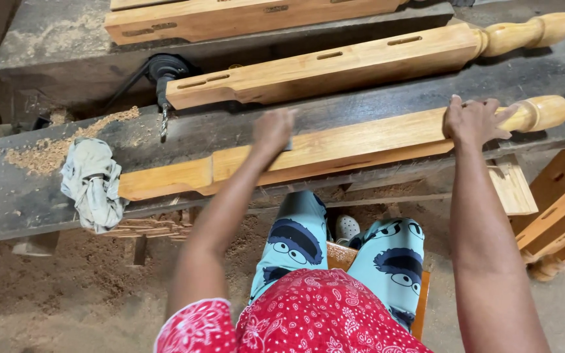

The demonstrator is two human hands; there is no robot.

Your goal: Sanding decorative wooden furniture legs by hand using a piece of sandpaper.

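The person wears a red top (308,314) printed all over with a small white pattern of dots, swirls and flower-like shapes, much like a bandana cloth. Its short sleeve (194,327) ends well above the elbow on the left arm, and both arms are bare from there down. The trousers (335,252) are loose and light turquoise, printed with large dark blue furry cartoon faces that have round white eyes and black pupils. One such face sits on each thigh, with more lower down the legs. On one foot there is a pale clog-style shoe (346,227) with round holes across its top. No rings, watch or bracelets show on either hand.
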